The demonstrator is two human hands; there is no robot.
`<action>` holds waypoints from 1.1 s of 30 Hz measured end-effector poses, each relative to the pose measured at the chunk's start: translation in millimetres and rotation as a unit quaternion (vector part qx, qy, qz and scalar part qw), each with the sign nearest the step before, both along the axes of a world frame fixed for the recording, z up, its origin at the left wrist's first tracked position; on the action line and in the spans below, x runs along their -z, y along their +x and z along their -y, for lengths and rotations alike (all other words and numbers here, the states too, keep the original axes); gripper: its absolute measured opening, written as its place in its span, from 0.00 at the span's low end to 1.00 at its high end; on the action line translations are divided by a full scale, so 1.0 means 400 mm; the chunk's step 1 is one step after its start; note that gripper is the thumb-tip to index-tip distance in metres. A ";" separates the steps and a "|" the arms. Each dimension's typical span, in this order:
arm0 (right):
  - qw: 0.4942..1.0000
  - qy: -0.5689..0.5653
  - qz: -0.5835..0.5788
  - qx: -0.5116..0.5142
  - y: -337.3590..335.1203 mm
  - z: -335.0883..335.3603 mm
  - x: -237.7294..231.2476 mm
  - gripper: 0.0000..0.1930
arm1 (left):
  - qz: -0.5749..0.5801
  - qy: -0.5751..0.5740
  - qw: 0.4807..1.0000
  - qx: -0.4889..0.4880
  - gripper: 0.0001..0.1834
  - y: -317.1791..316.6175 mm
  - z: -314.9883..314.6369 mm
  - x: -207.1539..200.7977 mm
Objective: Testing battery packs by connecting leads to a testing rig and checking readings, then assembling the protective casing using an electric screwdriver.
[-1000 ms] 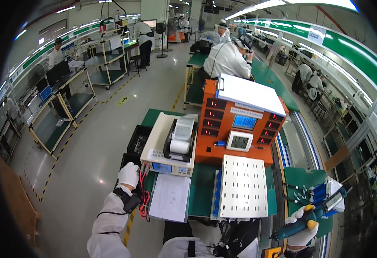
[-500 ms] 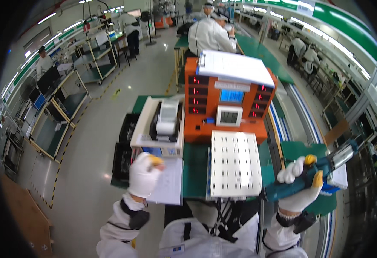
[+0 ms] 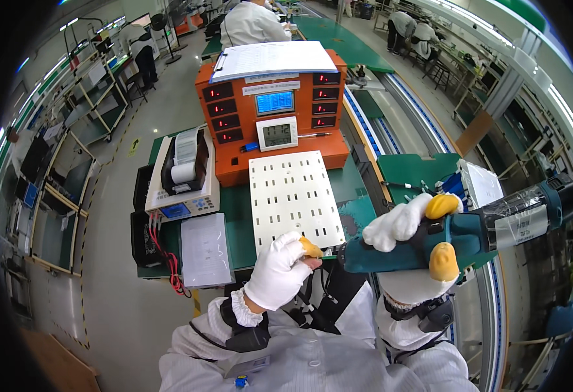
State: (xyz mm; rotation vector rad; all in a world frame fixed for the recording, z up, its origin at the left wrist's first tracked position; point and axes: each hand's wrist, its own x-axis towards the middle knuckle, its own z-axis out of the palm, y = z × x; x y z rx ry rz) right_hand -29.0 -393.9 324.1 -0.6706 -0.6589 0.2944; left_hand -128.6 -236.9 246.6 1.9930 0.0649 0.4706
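My right hand point(image 3: 401, 225), in a white glove with yellow fingertips, is wrapped round a teal cordless screwdriver point(image 3: 391, 256). The tool lies sideways, its nose pointing left and its clear-wrapped end point(image 3: 522, 219) to the right. My left hand point(image 3: 277, 274), gloved the same way, is closed in a pinch just left of the tool's nose. What its fingers hold, if anything, is too small to make out. Behind the left fingertips is a white slotted board point(image 3: 293, 196), its near edge partly hidden by that hand.
Behind the board stands an orange tester point(image 3: 234, 157) with red displays, a clipboard point(image 3: 273, 60) on top and a small white clock-like display point(image 3: 278, 134). A benchtop meter point(image 3: 185, 202) with red leads and a paper sheet point(image 3: 206, 251) are left. A conveyor point(image 3: 417, 127) runs along the right.
My left hand has moved right, from beside the meter to the board's near edge. The screwdriver is still in my right hand, now close to the left hand. The view has shifted to the right.
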 end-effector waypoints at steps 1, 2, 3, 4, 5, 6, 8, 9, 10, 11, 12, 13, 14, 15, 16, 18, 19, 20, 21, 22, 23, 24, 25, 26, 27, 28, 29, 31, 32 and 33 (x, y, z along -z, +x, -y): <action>1.000 0.001 -0.016 0.006 0.001 0.009 0.003 0.28 | -0.003 0.004 1.000 0.004 0.07 0.008 0.008 -0.002; 1.000 0.004 -0.020 0.009 0.005 0.019 0.006 0.28 | -0.005 0.006 1.000 0.005 0.07 0.015 0.015 -0.001; 0.999 -0.021 0.003 0.028 0.012 0.026 0.010 0.28 | -0.007 0.009 1.000 0.007 0.07 0.023 0.021 -0.001; 0.997 -0.046 0.026 0.048 0.019 0.032 0.013 0.28 | -0.011 0.011 1.000 0.010 0.07 0.030 0.024 0.000; 0.998 -0.059 -0.008 0.032 0.021 0.037 0.003 0.29 | -0.025 0.021 0.999 0.008 0.07 0.036 0.025 -0.001; 0.998 -0.058 -0.013 0.034 0.032 0.036 0.016 0.29 | -0.040 0.031 0.999 0.006 0.07 0.042 0.024 -0.001; 0.994 0.067 0.082 -0.024 0.065 0.026 0.053 0.29 | -0.031 0.045 0.998 0.015 0.07 0.066 0.017 0.013; 0.992 0.075 0.091 -0.045 0.081 0.023 0.055 0.36 | -0.023 0.048 0.998 0.015 0.07 0.079 0.014 0.018; 0.991 0.109 0.072 -0.037 0.072 0.018 0.056 0.32 | -0.014 0.051 0.998 0.016 0.07 0.089 0.013 0.019; 0.991 0.099 0.083 -0.046 0.088 0.013 0.062 0.31 | -0.032 0.029 0.999 0.015 0.07 0.096 0.009 0.020; 0.990 0.088 0.095 -0.056 0.105 0.006 0.065 0.31 | -0.035 0.030 0.999 0.018 0.07 0.104 0.000 0.023; 0.990 0.088 0.093 -0.052 0.110 0.000 0.060 0.31 | -0.023 0.054 0.998 0.014 0.07 0.115 -0.012 0.027; 0.995 0.051 0.088 -0.013 0.107 -0.020 0.051 0.24 | -0.015 0.078 0.997 0.002 0.07 0.117 -0.028 0.034; 0.996 0.011 0.087 0.032 0.103 -0.030 0.031 0.22 | -0.001 0.093 0.996 -0.002 0.07 0.125 -0.031 0.027; 0.993 -0.029 0.085 0.077 0.102 -0.040 0.022 0.25 | -0.002 0.092 0.996 0.000 0.07 0.133 -0.035 0.028; 0.991 -0.033 0.091 0.097 0.118 -0.051 0.030 0.24 | 0.019 0.103 0.994 0.006 0.07 0.149 -0.049 0.038; 0.995 -0.056 0.068 0.045 0.134 -0.052 0.043 0.24 | 0.018 0.102 0.995 0.007 0.07 0.158 -0.055 0.045; 0.996 -0.080 0.045 -0.008 0.149 -0.054 0.054 0.24 | 0.028 0.120 0.992 0.006 0.07 0.165 -0.059 0.051; 0.995 -0.061 -0.040 -0.068 0.163 -0.061 0.065 0.24 | 0.039 0.137 0.990 0.006 0.07 0.172 -0.064 0.059; 0.995 -0.063 -0.042 -0.068 0.168 -0.067 0.079 0.24 | 0.037 0.135 0.990 0.006 0.07 0.177 -0.072 0.069; 0.995 -0.094 -0.036 -0.014 0.173 -0.073 0.095 0.24 | 0.009 0.166 0.986 0.017 0.07 0.183 -0.081 0.078; 0.991 -0.124 -0.031 0.040 0.179 -0.080 0.112 0.23 | -0.019 0.196 0.980 0.028 0.08 0.188 -0.088 0.084; 0.987 -0.100 0.105 0.068 0.192 -0.071 0.136 0.24 | -0.020 0.194 0.980 0.029 0.08 0.193 -0.089 0.087; 0.987 -0.104 0.103 0.067 0.191 -0.067 0.135 0.24 | -0.005 0.202 0.978 0.046 0.07 0.199 -0.086 0.087; 0.988 -0.108 0.088 0.062 0.187 -0.064 0.126 0.26 | 0.010 0.210 0.976 0.063 0.07 0.204 -0.084 0.088; 0.989 -0.112 0.072 0.056 0.184 -0.060 0.123 0.30 | 0.008 0.206 0.976 0.063 0.07 0.209 -0.081 0.090; 0.985 -0.128 0.082 0.082 0.185 -0.057 0.135 0.34 | 0.002 0.208 0.975 0.079 0.06 0.215 -0.079 0.091; 0.975 -0.161 0.103 0.109 0.191 -0.040 0.149 0.34 | -0.004 0.206 0.974 0.097 0.06 0.223 -0.070 0.093; 0.964 -0.190 0.126 0.135 0.193 -0.036 0.151 0.33 | -0.013 0.221 0.970 0.105 0.06 0.225 -0.066 0.094; 0.969 -0.183 0.109 0.122 0.185 -0.038 0.138 0.34 | -0.022 0.236 0.965 0.112 0.06 0.228 -0.061 0.094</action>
